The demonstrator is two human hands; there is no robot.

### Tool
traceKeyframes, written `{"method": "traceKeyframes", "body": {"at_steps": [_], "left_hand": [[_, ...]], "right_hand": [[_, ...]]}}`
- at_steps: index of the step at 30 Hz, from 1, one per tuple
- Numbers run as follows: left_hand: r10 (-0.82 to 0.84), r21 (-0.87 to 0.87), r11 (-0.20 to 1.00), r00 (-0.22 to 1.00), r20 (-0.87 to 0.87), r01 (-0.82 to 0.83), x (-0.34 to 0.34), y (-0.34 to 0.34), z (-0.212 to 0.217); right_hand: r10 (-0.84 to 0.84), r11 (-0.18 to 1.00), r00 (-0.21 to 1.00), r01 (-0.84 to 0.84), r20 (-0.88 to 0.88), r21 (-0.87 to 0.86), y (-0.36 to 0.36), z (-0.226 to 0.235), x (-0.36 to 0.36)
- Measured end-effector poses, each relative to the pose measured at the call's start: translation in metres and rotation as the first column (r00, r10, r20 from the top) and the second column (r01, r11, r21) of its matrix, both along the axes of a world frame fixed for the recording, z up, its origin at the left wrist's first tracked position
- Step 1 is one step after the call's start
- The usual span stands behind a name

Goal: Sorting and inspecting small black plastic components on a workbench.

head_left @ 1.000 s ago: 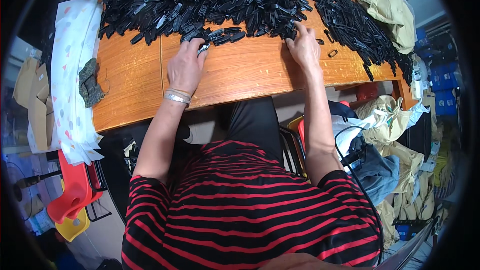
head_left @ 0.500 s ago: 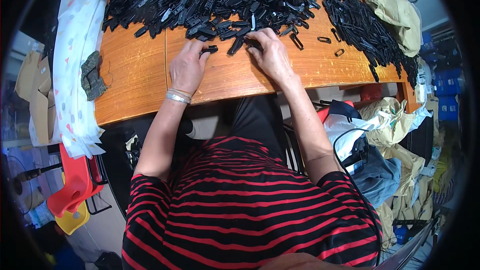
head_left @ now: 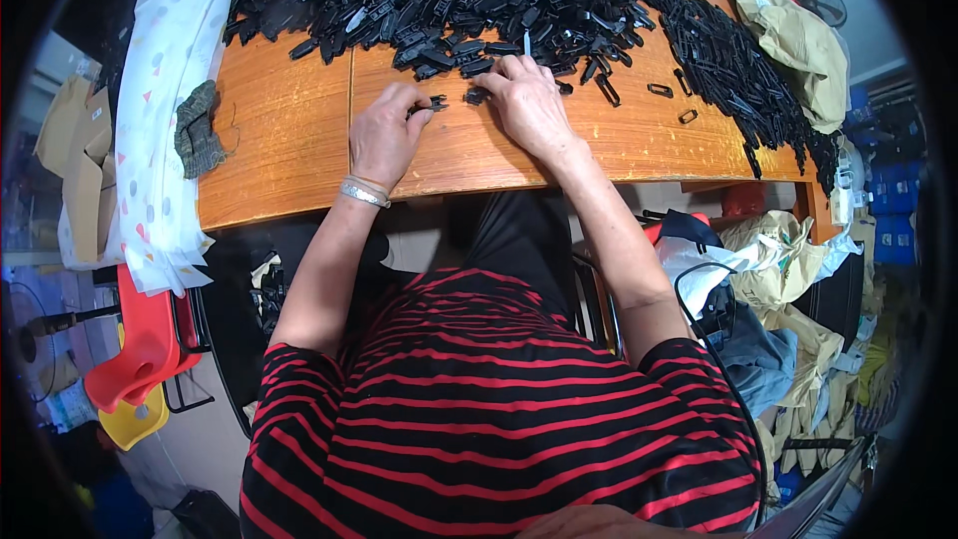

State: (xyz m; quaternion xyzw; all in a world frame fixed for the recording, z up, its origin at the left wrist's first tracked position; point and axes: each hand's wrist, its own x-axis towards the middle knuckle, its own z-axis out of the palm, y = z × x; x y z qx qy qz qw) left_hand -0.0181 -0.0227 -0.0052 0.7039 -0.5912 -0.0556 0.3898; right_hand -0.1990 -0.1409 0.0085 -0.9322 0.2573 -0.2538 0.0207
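A small black plastic clip piece (head_left: 436,102) sticks out between the thumb and fingers of my left hand (head_left: 384,138), just above the wooden table. My right hand (head_left: 531,108) is bent over beside it, its fingers closed on another black plastic clip piece (head_left: 475,96). The two pieces are apart, a short gap between them. Part of each piece is hidden by my fingers. Beyond my hands lies a large heap of similar black plastic parts (head_left: 419,10), its near edge close to my right fingertips.
Narrow rectangular black frames (head_left: 733,70) are piled at the right, with a few loose ones nearer. A dark knitted glove (head_left: 200,130) and white patterned sheet (head_left: 165,130) lie at the table's (head_left: 279,160) left end. A beige cloth bag (head_left: 798,50) rests at the far right.
My right hand has come left, nearer my left hand, with a black piece now showing at its fingertips. My left hand still holds its piece. The view has shifted slightly.
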Motion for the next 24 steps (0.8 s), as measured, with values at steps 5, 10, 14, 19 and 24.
{"method": "traceKeyframes", "body": {"at_steps": [5,10,14,19,24], "left_hand": [[0.002,-0.017,1.0,1.0,0.029,-0.001,-0.003,0.001,0.002],[0.004,-0.021,1.0,1.0,0.01,-0.004,-0.002,0.002,0.0],[0.008,-0.015,1.0,1.0,0.019,-0.008,-0.001,0.002,-0.001],[0.006,-0.025,1.0,1.0,0.005,-0.006,-0.003,0.001,0.0],[0.016,-0.024,1.0,1.0,-0.011,-0.016,-0.002,0.002,0.0]], "right_hand": [[-0.014,0.999,0.999,0.016,-0.042,0.048,0.001,0.001,0.002],[0.011,0.982,0.988,-0.04,0.155,0.183,0.006,0.005,0.004],[-0.002,0.977,0.995,-0.021,0.105,0.213,0.007,0.007,0.006],[0.014,0.996,0.998,-0.02,0.066,0.091,0.015,0.0,0.002],[-0.007,0.999,0.989,-0.001,0.15,0.047,0.024,0.004,-0.01]]}}
